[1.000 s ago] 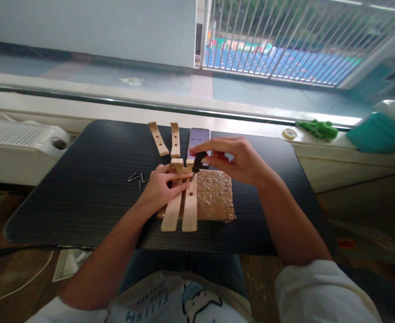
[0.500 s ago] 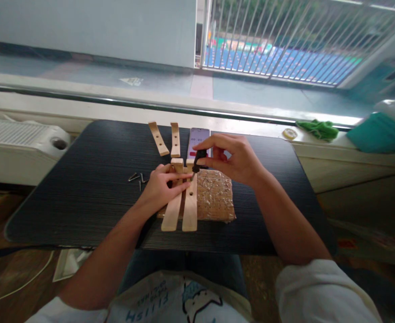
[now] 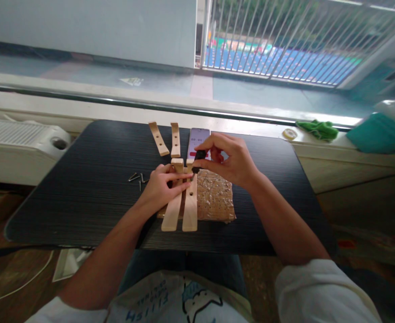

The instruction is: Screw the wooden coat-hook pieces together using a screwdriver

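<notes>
My left hand (image 3: 160,186) lies on two long wooden slats (image 3: 180,211) that rest on a wrapped perforated board (image 3: 216,197); its fingers press down near the slats' far ends by a small wooden block (image 3: 177,165). My right hand (image 3: 229,159) pinches the black handle of a small screwdriver (image 3: 198,159), held upright with its tip down at the right slat's far end. The tip and whatever it meets are hidden behind my fingers.
Two more wooden slats (image 3: 166,139) lie at the back of the black table (image 3: 66,197), beside a phone (image 3: 198,139) with a lit screen. Several loose screws (image 3: 137,178) lie left of my left hand. A green cloth (image 3: 318,129) and tape roll (image 3: 289,133) sit on the sill.
My right hand has drawn its fingers in and shifted slightly left around the screwdriver handle, as if turning it. The left hand and slats have not moved.
</notes>
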`<move>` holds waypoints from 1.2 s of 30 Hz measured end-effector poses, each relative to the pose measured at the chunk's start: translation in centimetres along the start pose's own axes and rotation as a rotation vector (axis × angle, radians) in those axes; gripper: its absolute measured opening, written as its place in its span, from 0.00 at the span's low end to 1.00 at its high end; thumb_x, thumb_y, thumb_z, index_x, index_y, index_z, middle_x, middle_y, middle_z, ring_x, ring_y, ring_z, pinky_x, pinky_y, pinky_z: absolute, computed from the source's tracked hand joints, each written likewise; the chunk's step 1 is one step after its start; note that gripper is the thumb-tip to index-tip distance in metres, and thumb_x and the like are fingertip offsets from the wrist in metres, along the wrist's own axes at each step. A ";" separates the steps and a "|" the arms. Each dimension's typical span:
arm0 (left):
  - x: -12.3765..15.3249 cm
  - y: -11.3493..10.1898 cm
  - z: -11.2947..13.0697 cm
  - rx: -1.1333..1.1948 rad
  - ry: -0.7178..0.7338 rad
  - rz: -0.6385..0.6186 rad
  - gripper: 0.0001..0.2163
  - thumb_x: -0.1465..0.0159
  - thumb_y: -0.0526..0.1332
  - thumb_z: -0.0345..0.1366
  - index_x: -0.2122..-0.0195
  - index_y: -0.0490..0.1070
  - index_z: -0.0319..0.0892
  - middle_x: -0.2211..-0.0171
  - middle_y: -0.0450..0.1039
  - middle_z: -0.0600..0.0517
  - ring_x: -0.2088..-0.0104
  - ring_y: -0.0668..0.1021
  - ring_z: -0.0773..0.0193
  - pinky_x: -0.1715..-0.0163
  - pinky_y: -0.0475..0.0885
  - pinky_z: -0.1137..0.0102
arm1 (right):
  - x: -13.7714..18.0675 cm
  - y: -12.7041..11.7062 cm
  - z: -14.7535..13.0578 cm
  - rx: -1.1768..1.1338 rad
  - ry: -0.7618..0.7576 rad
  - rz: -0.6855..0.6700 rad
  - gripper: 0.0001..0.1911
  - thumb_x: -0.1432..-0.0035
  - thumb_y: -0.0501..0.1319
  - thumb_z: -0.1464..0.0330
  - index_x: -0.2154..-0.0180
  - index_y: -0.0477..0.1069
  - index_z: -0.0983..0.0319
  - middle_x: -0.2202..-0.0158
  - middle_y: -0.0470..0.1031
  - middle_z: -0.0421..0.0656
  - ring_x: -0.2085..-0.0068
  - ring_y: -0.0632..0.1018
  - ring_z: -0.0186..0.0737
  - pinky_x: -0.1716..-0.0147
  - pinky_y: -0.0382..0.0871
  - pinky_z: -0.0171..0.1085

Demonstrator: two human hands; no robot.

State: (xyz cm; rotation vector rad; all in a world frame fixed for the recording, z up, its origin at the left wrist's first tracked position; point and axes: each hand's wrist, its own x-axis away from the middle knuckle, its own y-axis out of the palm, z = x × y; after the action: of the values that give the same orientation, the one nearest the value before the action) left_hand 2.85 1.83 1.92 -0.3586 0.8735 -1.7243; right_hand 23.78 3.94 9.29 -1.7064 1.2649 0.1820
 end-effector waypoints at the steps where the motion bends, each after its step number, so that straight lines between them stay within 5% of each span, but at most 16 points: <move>1: 0.0 0.0 0.0 0.003 0.000 0.002 0.11 0.41 0.68 0.36 0.57 0.80 0.51 0.57 0.75 0.50 0.55 0.72 0.55 0.48 0.68 0.53 | 0.0 0.1 0.0 0.004 -0.002 0.006 0.10 0.45 0.67 0.64 0.65 0.72 0.63 0.73 0.69 0.35 0.74 0.66 0.25 0.72 0.62 0.31; 21: 0.0 0.1 -0.3 0.017 0.023 0.012 0.11 0.42 0.68 0.38 0.57 0.80 0.51 0.57 0.75 0.48 0.54 0.72 0.53 0.47 0.68 0.50 | 0.0 0.4 -0.3 0.043 0.027 0.069 0.14 0.46 0.67 0.62 0.72 0.64 0.60 0.75 0.64 0.33 0.75 0.64 0.26 0.73 0.61 0.32; 36: 0.0 0.2 -0.3 0.002 0.016 0.008 0.11 0.41 0.67 0.38 0.57 0.80 0.51 0.57 0.75 0.50 0.54 0.71 0.54 0.47 0.68 0.54 | 0.2 1.0 -0.6 -0.004 0.047 0.042 0.10 0.45 0.65 0.65 0.64 0.65 0.59 0.71 0.68 0.34 0.76 0.64 0.25 0.74 0.62 0.32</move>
State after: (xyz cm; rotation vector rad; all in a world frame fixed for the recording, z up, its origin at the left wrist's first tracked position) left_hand 2.81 1.89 1.62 -0.3400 0.8832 -1.7224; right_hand 22.81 3.34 8.90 -1.6969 1.3359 0.1703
